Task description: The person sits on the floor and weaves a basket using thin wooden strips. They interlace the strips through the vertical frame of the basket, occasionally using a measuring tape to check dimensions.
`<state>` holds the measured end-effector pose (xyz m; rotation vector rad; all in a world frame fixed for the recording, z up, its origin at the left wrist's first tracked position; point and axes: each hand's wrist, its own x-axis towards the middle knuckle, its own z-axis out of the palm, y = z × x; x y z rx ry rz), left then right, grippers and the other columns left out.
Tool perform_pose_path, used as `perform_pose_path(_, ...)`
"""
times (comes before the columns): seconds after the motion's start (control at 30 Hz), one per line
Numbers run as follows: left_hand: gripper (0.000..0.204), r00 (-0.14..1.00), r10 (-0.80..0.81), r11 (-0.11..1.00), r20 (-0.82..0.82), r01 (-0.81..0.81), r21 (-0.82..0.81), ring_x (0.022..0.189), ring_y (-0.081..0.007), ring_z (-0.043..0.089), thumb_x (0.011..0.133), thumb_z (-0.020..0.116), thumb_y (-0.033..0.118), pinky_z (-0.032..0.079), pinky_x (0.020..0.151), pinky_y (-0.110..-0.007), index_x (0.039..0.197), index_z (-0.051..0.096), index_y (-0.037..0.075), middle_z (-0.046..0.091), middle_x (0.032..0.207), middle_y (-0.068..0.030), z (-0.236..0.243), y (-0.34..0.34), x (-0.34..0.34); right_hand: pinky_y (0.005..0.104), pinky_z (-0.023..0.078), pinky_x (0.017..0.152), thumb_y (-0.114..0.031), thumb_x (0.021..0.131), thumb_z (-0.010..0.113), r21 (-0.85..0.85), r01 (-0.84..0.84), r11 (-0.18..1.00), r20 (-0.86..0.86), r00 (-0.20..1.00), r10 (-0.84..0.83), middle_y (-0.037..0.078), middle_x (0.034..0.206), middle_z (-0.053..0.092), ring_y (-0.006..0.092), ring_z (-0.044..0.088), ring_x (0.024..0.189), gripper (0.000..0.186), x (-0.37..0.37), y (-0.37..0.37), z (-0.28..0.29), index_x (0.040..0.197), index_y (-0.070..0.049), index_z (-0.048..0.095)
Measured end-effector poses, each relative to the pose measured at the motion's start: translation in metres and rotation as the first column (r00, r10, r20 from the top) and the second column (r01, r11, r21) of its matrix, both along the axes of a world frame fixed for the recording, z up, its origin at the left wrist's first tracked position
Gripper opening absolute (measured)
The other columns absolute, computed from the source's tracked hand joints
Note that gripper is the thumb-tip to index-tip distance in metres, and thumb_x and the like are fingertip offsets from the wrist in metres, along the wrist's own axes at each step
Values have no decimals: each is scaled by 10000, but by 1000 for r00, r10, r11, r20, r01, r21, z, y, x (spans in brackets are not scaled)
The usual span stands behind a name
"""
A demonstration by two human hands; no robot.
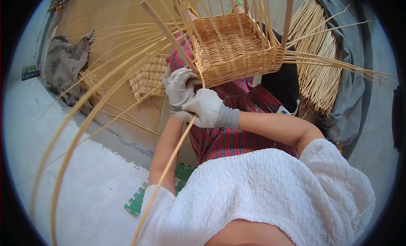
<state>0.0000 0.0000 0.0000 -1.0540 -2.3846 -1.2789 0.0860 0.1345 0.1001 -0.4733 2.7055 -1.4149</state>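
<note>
Basket [243,66] boxy, wicker; 2 gloved hands [206,107] at corner [207,78], right gripping cane [171,161].

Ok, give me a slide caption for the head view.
Gloved left hand and right hand at a partly woven wicker basket's corner, the right gripping a wicker strand.

The left hand [177,88] and right hand [206,108] wear off-white fabric gloves [203,103] with ribbed grey cuffs [229,117]; behind them, a white crinkled short-sleeved top [262,186] and red striped cloth garment [237,145].
</note>
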Motion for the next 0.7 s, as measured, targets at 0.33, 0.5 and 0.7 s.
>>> perform_pose_path(0.33, 331, 632, -236, 660, 738, -453, 599, 1181, -247, 635, 1034, 602, 153, 477, 1091, -360, 1326, 537, 9, 648, 1277, -142, -3, 9, 22, 460, 534, 861, -454, 915, 624, -64, 55, 996, 44, 998, -52, 154, 867, 741, 346, 717, 885, 339, -67, -74, 8, 961, -161, 788)
perform_pose_path(0.5, 231, 687, -108, 690, 719, -469, 551, 1145, -237, 675, 1046, 599, 151, 493, 1058, -357, 1244, 558, 40, 649, 1251, -164, 8, 12, 28, 421, 564, 836, -259, 916, 642, -435, -585, 685, -240, 808, 538, 85, 1087, 743, 290, 717, 983, 298, -77, -104, 90, 1204, -202, 689)
perform_pose_path(0.7, 282, 257, -529, 533, 809, -641, 552, 1171, -236, 605, 1026, 592, 248, 453, 1055, -387, 1224, 620, 49, 679, 1217, -99, -31, -35, -18, 357, 572, 824, -101, 917, 598, 84, -723, 686, -337, 627, 702, 32, 1080, 732, 243, 718, 968, 295, -137, -29, 155, 1172, -234, 663)
